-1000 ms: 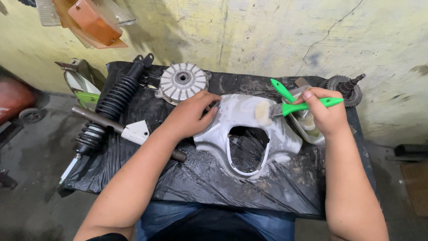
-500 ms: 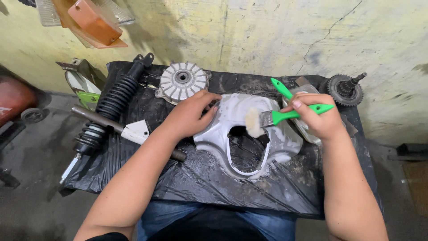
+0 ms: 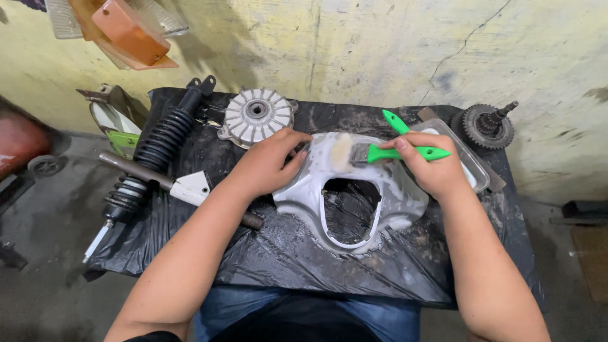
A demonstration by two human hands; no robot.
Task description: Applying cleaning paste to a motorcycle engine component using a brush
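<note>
Brush on white panel

A small table draped in wrinkled black plastic sheeting is carrying a white plastic cowl with a central cutout, a black ribbed shock absorber, a round finned grey metal hub, a rectangular metal tray and a dark toothed gear.

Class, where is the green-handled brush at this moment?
In the head view, the green-handled brush is right of centre, held in the right hand, its bristles on the upper part of the white plastic cover.
</note>
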